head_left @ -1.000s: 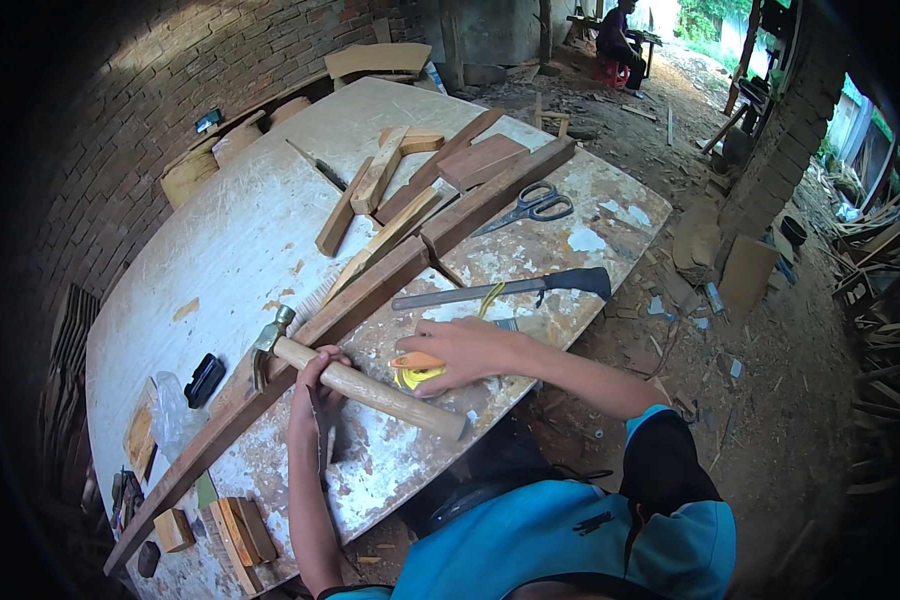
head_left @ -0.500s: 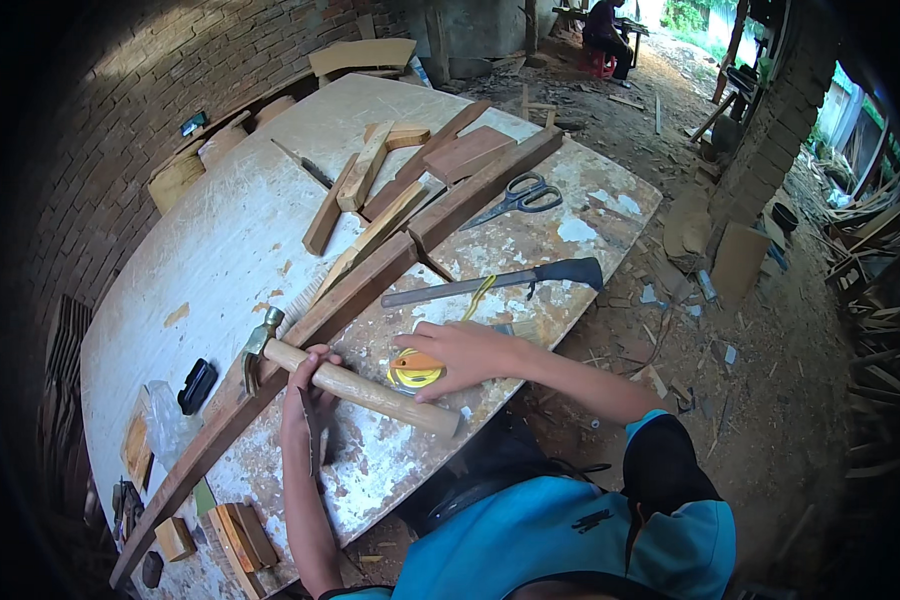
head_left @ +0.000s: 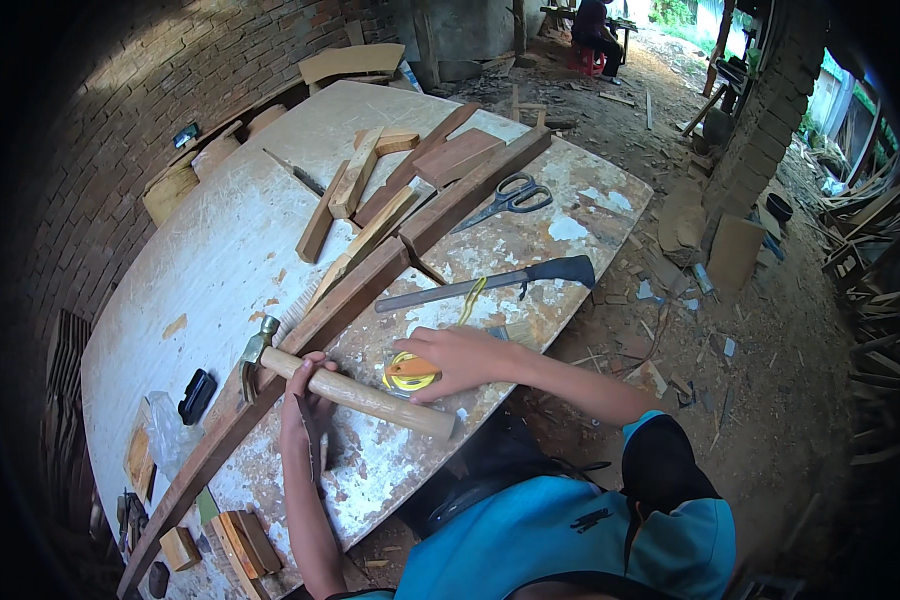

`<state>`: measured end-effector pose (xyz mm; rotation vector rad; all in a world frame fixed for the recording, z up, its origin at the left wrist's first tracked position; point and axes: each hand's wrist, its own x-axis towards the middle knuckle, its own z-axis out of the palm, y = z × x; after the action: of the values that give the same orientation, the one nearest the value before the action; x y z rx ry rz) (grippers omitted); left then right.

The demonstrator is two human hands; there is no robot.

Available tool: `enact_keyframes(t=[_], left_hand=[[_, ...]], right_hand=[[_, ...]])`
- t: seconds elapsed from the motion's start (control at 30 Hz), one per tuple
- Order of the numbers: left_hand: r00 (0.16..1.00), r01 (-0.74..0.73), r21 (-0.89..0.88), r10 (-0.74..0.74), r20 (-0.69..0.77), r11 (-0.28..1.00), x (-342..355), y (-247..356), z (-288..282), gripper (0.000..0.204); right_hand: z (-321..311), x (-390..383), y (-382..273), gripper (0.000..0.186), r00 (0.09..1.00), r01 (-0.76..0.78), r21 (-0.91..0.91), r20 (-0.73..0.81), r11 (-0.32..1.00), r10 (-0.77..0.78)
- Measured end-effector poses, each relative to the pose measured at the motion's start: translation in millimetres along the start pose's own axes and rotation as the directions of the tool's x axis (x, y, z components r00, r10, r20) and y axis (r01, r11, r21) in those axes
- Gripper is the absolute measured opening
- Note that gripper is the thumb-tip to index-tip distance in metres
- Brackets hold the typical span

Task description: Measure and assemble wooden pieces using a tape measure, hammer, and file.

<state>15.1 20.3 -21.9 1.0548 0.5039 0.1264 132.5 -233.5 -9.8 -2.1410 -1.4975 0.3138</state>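
The tape (head_left: 411, 371) lies on the surface (head_left: 205, 250), in from its near edge, between the fingers of the right hand (head_left: 460, 360), which are curved partly closed around it. Gripping the case by its sides, clear of the middle, should give the steadiest hold. Just left of it, the hammer (head_left: 385, 403) slants across the left hand (head_left: 305, 388), whose fingers curl round the handle near the head; how tightly, I cannot tell. The head is over the long bar (head_left: 355, 285), the handle's butt toward the near edge; held this far up, it is probably best kept level so that the butt does not swing into the right hand. Farther out, the long tool (head_left: 480, 284) and the scissors (head_left: 518, 196), toward the right corner, call for care when reaching.
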Motion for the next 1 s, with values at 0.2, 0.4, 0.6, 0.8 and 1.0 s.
enact_keyframes(t=[0.2, 0.4, 0.6, 0.8, 1.0], left_hand=[[1.0, -0.013, -0.004, 0.013, -0.011, 1.0, 1, -2, -1, 0.025], [0.998, -0.017, -0.028, 0.019, 0.054, 0.999, 4, -2, -6, 0.02], [0.994, -0.03, -0.06, 0.036, 0.104, 0.998, 10, -7, -14, 0.017], [0.988, -0.053, -0.04, 0.058, 0.145, 0.998, 4, -5, -15, 0.017], [0.985, -0.158, -0.009, 0.158, 0.066, 0.987, -1, -8, -2, 0.024]], right_hand=[[0, 0, -1, 0.078, 0.999, 0.007, 0.018, -0.039, 1.0, -0.006], [0, -2, -3, 0.077, 0.999, 0.003, 0.023, -0.044, 1.0, -0.002], [0, -3, -3, 0.077, 0.999, -0.004, 0.019, -0.047, 1.0, 0.005], [2, -2, -1, 0.077, 0.999, -0.012, -0.002, -0.037, 1.0, 0.012], [-12, -6, -16, 0.074, 0.998, -0.05, -0.004, -0.027, 0.999, 0.05]])
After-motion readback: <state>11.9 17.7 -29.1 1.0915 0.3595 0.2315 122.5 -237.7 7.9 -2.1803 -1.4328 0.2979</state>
